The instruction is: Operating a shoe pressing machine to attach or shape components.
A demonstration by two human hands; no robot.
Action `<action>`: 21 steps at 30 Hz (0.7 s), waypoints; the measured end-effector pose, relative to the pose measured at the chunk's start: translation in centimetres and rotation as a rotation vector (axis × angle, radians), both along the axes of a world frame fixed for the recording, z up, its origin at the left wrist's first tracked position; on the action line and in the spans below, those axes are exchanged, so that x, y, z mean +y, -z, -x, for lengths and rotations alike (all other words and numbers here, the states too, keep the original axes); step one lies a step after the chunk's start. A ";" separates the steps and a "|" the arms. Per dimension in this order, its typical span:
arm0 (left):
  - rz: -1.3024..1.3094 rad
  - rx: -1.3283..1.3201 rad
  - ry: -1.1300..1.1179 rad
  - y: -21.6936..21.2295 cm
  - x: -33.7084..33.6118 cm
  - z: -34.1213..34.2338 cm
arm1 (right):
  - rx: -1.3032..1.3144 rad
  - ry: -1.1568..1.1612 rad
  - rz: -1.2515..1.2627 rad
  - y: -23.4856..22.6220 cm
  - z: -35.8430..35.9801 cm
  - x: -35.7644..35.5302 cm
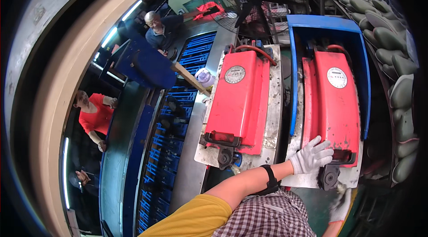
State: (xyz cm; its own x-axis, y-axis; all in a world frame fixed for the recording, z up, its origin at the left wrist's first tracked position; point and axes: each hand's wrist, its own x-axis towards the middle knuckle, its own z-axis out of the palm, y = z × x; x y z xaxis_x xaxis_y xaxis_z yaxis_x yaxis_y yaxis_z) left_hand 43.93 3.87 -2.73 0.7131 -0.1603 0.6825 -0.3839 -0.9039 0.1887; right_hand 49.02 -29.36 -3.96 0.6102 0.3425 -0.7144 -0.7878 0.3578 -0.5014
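My left hand (313, 156), in a white knit glove, lies with fingers spread at the lower left of the right-hand red machine cover (334, 112). Close beside its fingers are the cover's black handle (342, 157) and a round black knob-like part (329, 177). Lower right, my right hand (341, 206), also white-gloved, is beside a small pale fitting (341, 188) at the front edge of the machine's metal plate (307, 177). Its fingers are blurred, and whether they touch the fitting is unclear.
A second red machine cover (236, 103) stands to the left. A blue frame (327, 21) surrounds the right one. Grey-green shoe-shaped pieces (392, 38) fill a rack at right. A conveyor with blue racks (169, 143) runs at left, with several people beyond. A large fan (249, 1) stands behind.
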 end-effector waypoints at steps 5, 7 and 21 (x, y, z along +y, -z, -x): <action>-0.017 -0.045 -0.008 -0.4 -0.1 0.3 | -1.061 0.013 1.054 1.4 -0.6 4.1; -0.012 -0.024 0.001 -2.3 0.0 0.6 | -1.257 -0.069 1.173 0.2 -0.7 5.7; 0.408 0.462 -0.684 -13.6 15.9 25.3 | -1.340 -0.136 1.061 -0.7 -1.9 8.5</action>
